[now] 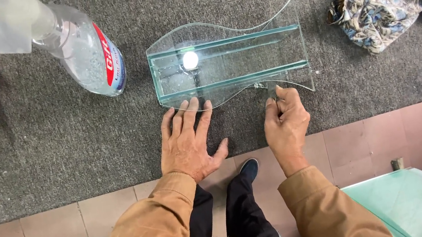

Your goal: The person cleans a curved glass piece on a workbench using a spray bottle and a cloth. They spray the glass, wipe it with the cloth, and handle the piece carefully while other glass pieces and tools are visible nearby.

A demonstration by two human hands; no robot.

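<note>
**2 hands at the glass piece**

The glass piece (230, 60) lies flat on the grey carpet (54, 148). The left hand (188, 140) is spread flat, fingers apart, its fingertips touching the near wavy edge. The right hand (285, 122) is curled shut, pinching something small against the same edge; what it holds is unclear. A spray bottle (81, 46) lies left, a crumpled cloth (387, 3) right.
</note>
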